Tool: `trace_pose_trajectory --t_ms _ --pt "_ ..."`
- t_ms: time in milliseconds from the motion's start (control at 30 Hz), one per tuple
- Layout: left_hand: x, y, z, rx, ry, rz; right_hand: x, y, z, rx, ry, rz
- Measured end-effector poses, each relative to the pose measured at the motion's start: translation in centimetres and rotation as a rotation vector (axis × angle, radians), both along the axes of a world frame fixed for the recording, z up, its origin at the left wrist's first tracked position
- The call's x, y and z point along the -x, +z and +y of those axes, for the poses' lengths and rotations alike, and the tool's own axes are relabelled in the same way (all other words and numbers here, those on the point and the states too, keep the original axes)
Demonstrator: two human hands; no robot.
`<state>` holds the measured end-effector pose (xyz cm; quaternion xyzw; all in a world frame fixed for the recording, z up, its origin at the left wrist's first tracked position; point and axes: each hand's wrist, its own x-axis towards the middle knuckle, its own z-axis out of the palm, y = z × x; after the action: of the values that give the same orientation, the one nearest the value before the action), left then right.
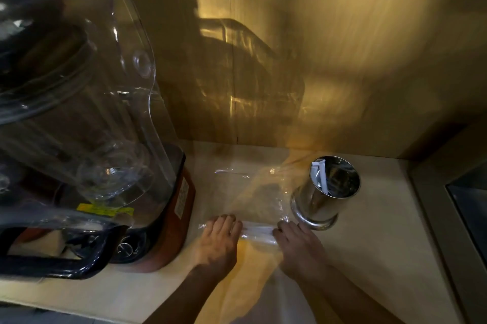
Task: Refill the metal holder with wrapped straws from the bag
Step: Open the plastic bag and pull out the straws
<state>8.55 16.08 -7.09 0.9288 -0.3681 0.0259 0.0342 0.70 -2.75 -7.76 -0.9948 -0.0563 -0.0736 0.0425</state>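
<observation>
A clear plastic bag (250, 192) lies flat on the pale counter, its near end holding a bundle of white wrapped straws (257, 232). My left hand (218, 240) rests on the bag's near left end, fingers curled over it. My right hand (297, 247) grips the near right end of the same bundle. Just right of the bag stands the round metal holder (325, 192), upright, with one or two white wrapped straws (320, 173) leaning inside against its left wall. The bag's far part looks mostly flat.
A large blender (87, 139) with a clear sound cover and a red-brown base fills the left side, close to my left hand. A wooden wall (316, 60) backs the counter. A dark recessed panel (469, 207) edges the counter at the right.
</observation>
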Motion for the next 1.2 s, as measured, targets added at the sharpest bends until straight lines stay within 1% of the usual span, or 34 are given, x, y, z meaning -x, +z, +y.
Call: trace_pose_trajectory --t_ms 67,133,167,267,333,367,400,433,467,500,600,667,767,833,900,933,967,1033,1100,1133,1167,1200 --pt "1.1 -0.6 1.1 -0.042 -0.004 0.067 1.0 -0.3 -0.4 0.018 0.085 0.107" --pt "2.0 -1.2 2.0 -0.035 -0.036 0.118 1.8 -0.2 -0.9 -0.025 0.124 0.183" --pt "2.2 -1.2 2.1 -0.023 -0.047 0.112 2.0 0.1 -1.0 -0.063 0.118 0.197" --pt "1.7 -0.3 1.5 0.006 -0.047 0.112 1.5 0.8 -0.8 -0.149 0.042 0.171" --pt "0.8 0.5 1.0 0.023 0.001 0.158 0.7 0.6 -0.6 -0.214 -0.091 0.217" --pt "0.1 0.7 0.9 0.015 0.027 0.195 0.4 0.3 -0.7 -0.237 -0.157 0.294" --pt "-0.6 0.5 0.9 -0.034 0.023 0.248 0.1 0.0 -0.7 -0.251 -0.201 0.391" --pt "-1.1 0.3 0.9 -0.081 0.018 0.337 -0.1 0.0 -0.7 -0.251 -0.22 0.49" --pt "-1.5 0.2 0.8 -0.131 0.022 0.444 -0.3 -0.2 -0.7 -0.235 -0.223 0.547" --pt "-1.9 0.1 0.7 -0.175 0.013 0.483 -0.5 -0.4 -0.7 -0.199 -0.221 0.57" --pt "-1.9 0.4 0.1 -0.218 -0.02 0.42 -0.4 -0.5 -0.4 -0.132 -0.203 0.546" --pt "-1.4 0.5 -0.3 -0.211 -0.006 0.312 -0.2 -0.2 -0.3 -0.072 -0.143 0.377" --pt "-0.8 0.6 -0.7 -0.131 0.109 0.158 0.2 0.3 0.0 -0.078 -0.081 0.051" --pt "-0.2 1.0 -0.6 -0.101 0.135 0.105 0.4 0.5 0.0 -0.048 -0.075 0.003" --pt "0.8 0.8 -0.1 -0.084 0.093 0.014 1.0 0.3 -0.4 -0.015 0.009 0.026" --pt "1.5 0.6 0.1 -0.099 0.056 -0.016 1.5 0.3 -0.6 -0.017 0.067 0.067" --pt "2.3 0.5 0.5 -0.102 0.035 -0.008 2.0 0.0 -0.8 -0.019 0.12 0.111" --pt "4.0 -0.3 1.2 -0.112 0.021 0.051 2.8 -0.2 -0.9 -0.055 0.156 0.204" --pt "5.2 -0.5 1.7 -0.143 0.051 0.211 2.7 0.5 -0.7 -0.16 0.114 0.291" --pt "5.5 -0.3 1.8 -0.141 0.079 0.26 2.4 0.7 -0.7 -0.233 0.063 0.329" --pt "5.6 -0.1 1.9 -0.113 0.114 0.287 2.2 0.8 -0.6 -0.289 -0.001 0.321" --pt "5.4 0.2 1.6 -0.104 0.154 0.339 1.8 0.8 -0.5 -0.306 -0.068 0.266"
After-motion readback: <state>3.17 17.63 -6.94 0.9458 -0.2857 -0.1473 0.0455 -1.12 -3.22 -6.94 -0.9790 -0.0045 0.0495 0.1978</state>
